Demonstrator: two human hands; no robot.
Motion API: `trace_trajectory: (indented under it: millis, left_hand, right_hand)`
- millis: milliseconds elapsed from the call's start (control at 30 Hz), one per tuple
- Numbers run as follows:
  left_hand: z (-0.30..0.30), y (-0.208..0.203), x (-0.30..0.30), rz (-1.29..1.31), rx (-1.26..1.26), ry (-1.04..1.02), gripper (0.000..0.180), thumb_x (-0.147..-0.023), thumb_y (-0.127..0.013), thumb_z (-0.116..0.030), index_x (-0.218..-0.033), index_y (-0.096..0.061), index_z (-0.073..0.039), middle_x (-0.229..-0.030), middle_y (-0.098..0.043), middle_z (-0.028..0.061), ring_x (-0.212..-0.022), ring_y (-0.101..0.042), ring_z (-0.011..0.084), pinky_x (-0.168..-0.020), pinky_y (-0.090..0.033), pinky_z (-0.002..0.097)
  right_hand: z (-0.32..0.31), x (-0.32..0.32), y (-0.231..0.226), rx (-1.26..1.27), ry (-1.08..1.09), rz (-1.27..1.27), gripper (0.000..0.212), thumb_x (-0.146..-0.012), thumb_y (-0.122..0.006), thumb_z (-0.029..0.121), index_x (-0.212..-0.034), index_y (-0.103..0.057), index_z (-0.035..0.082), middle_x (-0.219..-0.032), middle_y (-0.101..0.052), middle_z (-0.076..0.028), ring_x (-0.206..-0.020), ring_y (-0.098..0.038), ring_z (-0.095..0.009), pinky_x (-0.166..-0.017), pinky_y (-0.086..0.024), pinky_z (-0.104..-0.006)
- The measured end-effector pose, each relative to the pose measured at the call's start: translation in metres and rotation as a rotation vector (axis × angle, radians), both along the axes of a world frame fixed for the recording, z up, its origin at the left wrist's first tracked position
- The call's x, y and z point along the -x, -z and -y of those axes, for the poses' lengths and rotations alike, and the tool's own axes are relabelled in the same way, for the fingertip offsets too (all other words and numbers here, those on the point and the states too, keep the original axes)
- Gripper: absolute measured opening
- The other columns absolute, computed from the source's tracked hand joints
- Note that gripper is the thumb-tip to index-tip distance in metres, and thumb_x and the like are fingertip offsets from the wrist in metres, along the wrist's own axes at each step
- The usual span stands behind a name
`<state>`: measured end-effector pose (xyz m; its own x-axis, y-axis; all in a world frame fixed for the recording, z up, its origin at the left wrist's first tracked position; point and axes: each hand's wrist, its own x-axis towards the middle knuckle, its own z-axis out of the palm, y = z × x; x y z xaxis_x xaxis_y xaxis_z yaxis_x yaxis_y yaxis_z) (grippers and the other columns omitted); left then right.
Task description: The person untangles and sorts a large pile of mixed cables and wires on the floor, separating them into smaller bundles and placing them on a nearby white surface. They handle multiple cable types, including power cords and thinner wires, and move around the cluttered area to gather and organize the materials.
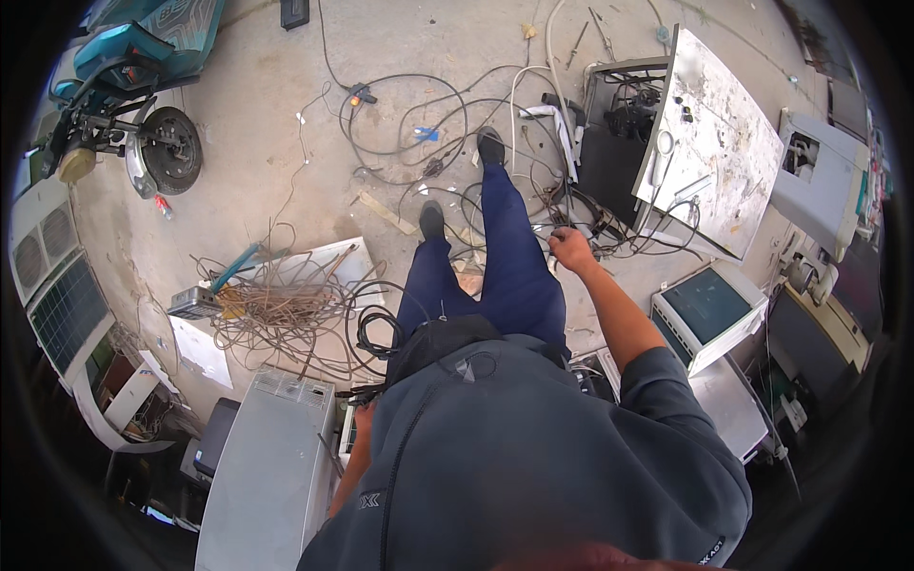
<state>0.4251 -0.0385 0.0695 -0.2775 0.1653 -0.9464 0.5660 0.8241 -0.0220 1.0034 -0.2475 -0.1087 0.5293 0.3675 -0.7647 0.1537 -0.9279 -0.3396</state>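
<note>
At frame centre the person stands on the concrete floor (267, 124). Lower left, a grey metal cabinet (271, 466) hides the left hand (363, 414) (grip unreadable). Right of centre, the right hand (571, 249) closes on a black cable (609, 228), seemingly to pull it from the tangle.

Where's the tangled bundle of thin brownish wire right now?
In the head view, the tangled wire bundle lies on the concrete floor to the person's left, over a white panel, just beyond the grey cabinet.

navy trousers (514, 266), grey jacket (533, 447), teal scooter (143, 43)
</note>
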Motion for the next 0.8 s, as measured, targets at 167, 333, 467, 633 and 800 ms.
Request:
trace_trajectory:
  millis: [167,333,467,633,800]
  left_hand:
    - [0.043,-0.001,-0.109,-0.138,0.147,-0.023,0.023,-0.095,-0.063,-0.016,-0.116,-0.067,-0.007,-0.083,-0.069,0.0067,-0.069,-0.067,0.0179,-0.053,-0.049,0.0298]
    - [0.018,0.062,-0.236,-0.177,0.131,0.003,0.024,-0.095,-0.063,-0.017,-0.116,-0.067,-0.007,-0.083,-0.069,0.0075,-0.067,-0.067,0.0179,-0.052,-0.049,0.0299]
    - [0.007,0.118,-0.288,-0.166,0.122,0.03,0.024,-0.096,-0.064,-0.018,-0.117,-0.067,-0.006,-0.082,-0.069,0.0081,-0.066,-0.066,0.0179,-0.052,-0.049,0.0299]
    - [0.002,0.162,-0.32,-0.161,0.147,0.031,0.025,-0.096,-0.064,-0.019,-0.117,-0.067,-0.006,-0.081,-0.069,0.0089,-0.065,-0.066,0.0179,-0.051,-0.048,0.03]
    - [0.006,0.166,-0.328,-0.198,0.155,-0.011,0.025,-0.097,-0.064,-0.02,-0.117,-0.066,-0.005,-0.08,-0.069,0.0097,-0.063,-0.065,0.018,-0.051,-0.048,0.0301]
  right_hand:
    - [-0.087,-0.09,0.144,0.086,0.0,-0.222,0.036,-0.091,-0.07,0.031,-0.113,-0.073,0.002,-0.102,-0.074,-0.024,-0.103,-0.07,-0.04,-0.092,-0.054,-0.044]
    - [-0.185,-0.146,0.306,-0.171,0.102,-0.23,0.036,-0.093,-0.064,0.024,-0.12,-0.069,0.001,-0.112,-0.072,-0.026,-0.107,-0.069,-0.041,-0.095,-0.053,-0.0424]
    - [-0.25,-0.191,0.407,-0.219,-0.007,-0.147,0.041,-0.094,-0.062,0.03,-0.121,-0.068,-0.001,-0.111,-0.071,-0.028,-0.108,-0.068,-0.042,-0.097,-0.053,-0.0424]
    - [-0.26,-0.25,0.466,0.36,0.009,0.227,0.071,-0.099,-0.054,0.051,-0.124,-0.055,-0.015,-0.128,-0.061,-0.032,-0.116,-0.065,-0.041,-0.1,-0.052,-0.0441]
    - [-0.277,-0.342,0.524,-0.084,1.137,-0.057,0.062,-0.099,-0.062,0.05,-0.129,-0.053,-0.004,-0.118,-0.066,-0.02,-0.095,-0.068,-0.032,-0.077,-0.055,-0.0473]
